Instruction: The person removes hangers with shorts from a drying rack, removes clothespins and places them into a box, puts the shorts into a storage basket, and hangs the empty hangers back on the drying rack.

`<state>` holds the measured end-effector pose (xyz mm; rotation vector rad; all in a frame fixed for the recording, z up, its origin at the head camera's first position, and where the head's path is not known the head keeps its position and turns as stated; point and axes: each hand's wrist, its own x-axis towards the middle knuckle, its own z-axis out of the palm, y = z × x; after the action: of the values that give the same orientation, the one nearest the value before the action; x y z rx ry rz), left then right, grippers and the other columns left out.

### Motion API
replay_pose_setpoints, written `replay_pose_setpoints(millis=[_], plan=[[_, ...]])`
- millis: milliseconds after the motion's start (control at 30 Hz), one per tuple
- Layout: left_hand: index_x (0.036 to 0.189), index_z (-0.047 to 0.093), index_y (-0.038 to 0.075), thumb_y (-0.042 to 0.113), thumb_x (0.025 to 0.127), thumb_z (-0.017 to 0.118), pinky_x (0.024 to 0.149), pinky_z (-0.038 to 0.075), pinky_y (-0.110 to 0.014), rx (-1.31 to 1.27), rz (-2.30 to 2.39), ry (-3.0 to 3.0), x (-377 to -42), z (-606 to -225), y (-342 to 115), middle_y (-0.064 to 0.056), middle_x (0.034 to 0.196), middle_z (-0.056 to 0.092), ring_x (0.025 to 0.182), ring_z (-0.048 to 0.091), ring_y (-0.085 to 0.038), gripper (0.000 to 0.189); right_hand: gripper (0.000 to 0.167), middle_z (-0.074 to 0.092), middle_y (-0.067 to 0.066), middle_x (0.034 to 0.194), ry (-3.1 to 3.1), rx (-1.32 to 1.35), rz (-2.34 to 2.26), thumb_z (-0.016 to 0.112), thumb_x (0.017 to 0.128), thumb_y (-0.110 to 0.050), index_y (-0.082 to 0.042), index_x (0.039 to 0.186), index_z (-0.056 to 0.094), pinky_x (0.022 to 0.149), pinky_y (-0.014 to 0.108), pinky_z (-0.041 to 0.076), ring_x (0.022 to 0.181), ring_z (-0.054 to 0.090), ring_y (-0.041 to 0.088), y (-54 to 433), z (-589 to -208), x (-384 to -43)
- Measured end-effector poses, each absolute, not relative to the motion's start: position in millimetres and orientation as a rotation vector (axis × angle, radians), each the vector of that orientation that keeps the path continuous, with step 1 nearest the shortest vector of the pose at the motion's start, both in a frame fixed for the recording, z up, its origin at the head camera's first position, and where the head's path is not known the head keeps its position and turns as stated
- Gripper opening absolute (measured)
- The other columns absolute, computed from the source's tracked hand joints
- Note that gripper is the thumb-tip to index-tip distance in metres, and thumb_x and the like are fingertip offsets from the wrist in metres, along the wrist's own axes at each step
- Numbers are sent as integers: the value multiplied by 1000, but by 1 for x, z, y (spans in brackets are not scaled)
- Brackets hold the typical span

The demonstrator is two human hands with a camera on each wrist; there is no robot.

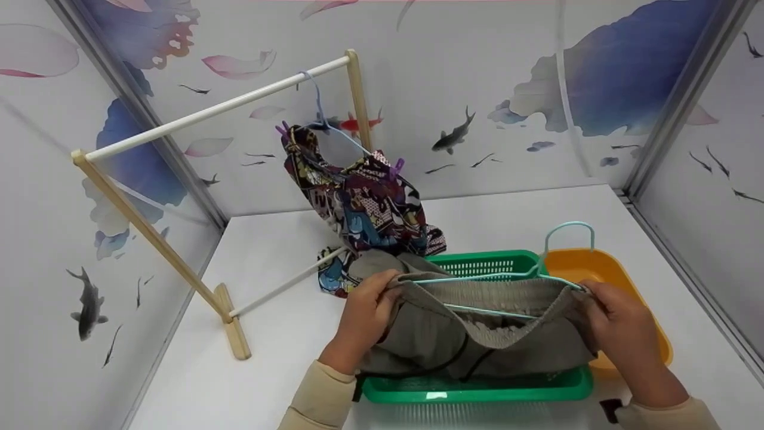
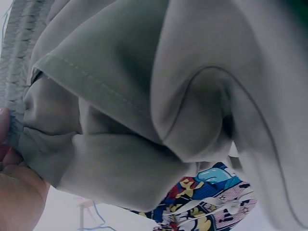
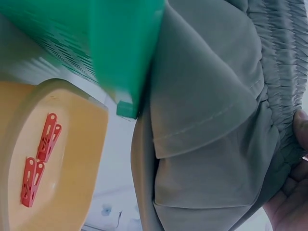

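Observation:
Grey pants [image 1: 418,334] with a gathered elastic waistband are held stretched over the green basket. A light blue hanger [image 1: 489,311] lies across the waist opening, its hook pointing up and away. My left hand [image 1: 367,316] pinches the left end of the waistband near one end of the hanger. At the opposite end, my right hand [image 1: 624,328] grips the waistband together with the hanger's tip. Loose folds of the pants [image 2: 115,163] fill the left wrist view. In the right wrist view, fingers [image 3: 301,130] hold the edge of the elastic.
A drying rack [image 1: 221,110] stands at the left, with a patterned garment [image 1: 370,203] on a hanger, held by purple clothespins [image 1: 397,168]. Beneath the pants is the green basket [image 1: 477,395]. Beside it, an orange tray [image 1: 621,275] contains red clothespins [image 3: 48,137].

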<state>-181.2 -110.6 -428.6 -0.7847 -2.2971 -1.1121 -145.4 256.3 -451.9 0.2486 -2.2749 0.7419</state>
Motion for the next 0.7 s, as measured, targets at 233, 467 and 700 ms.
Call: replay_pose_setpoints(millis=[233,467,700], plan=[[107,65,7,10,95,59,74,53,-31,-698,-1260,-2303,-182,-434,-116,-4,98,66,87,61,-15,14,21,65,12,79,-2268,247,744,75,73,13,6,92,68,77,-3,32,69,52,12,257,-454,-146],[115,66,6,12,97,57,79,54,-30,-599,-1476,-2316,-184,-438,-120,-5,103,67,91,61,-15,21,21,66,13,81,-2282,227,783,74,75,12,6,95,68,77,-5,31,73,51,3,257,-454,-144],[117,66,2,12,96,58,78,52,-28,-480,-1541,-2329,-186,-442,-126,-8,102,68,89,60,-13,24,22,67,17,80,-2231,191,901,72,76,15,8,96,67,70,-5,36,80,40,-28,262,-454,-141]])
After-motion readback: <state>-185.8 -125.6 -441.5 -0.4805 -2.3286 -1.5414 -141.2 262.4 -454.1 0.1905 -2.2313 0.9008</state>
